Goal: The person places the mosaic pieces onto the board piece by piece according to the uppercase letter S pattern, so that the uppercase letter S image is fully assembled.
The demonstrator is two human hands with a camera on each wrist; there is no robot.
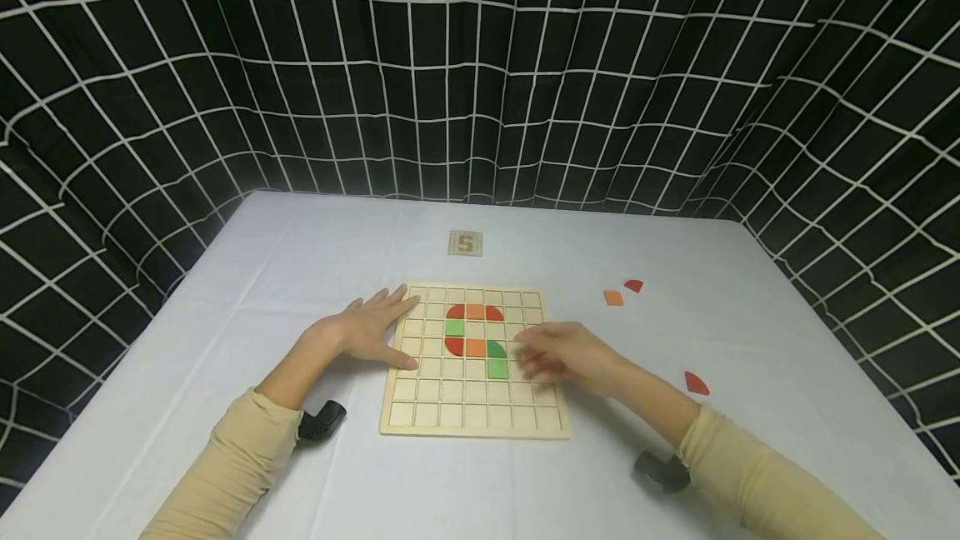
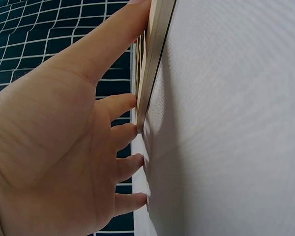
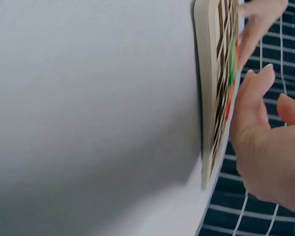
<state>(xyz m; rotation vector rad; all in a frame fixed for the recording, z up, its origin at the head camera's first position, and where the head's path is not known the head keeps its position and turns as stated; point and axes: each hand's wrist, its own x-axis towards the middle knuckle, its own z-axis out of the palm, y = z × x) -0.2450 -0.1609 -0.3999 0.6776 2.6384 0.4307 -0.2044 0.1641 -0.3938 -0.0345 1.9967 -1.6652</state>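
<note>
1. Sleeve cloth (image 1: 232, 469), beige, covers the left forearm; a black object (image 1: 324, 422) shows beside its cuff.
2. Left hand (image 1: 371, 329): fingers spread wide, gripping nothing, with thumb and index finger touching the left side of the wooden board (image 1: 476, 416).
3. The gridded board lies flat on the white tablecloth (image 1: 352, 490), between the hands. Inset on it, from left, are red, green and orange pieces, among them a light green square (image 1: 454, 327), an upper orange square (image 1: 475, 312) and a dark green quarter-round (image 1: 496, 349).
4. Beyond the board sits a small plaque (image 1: 465, 242) with an S-like figure.
5. Right hand (image 1: 562, 352): blurred over the board's right side, fingers loosely bent, thumb apart, nothing visible between them; contact cannot be told.
6. Farther right lie a loose orange square (image 1: 613, 297), a small red piece (image 1: 633, 285) just beside it, and a nearer red piece (image 1: 696, 383).
</note>
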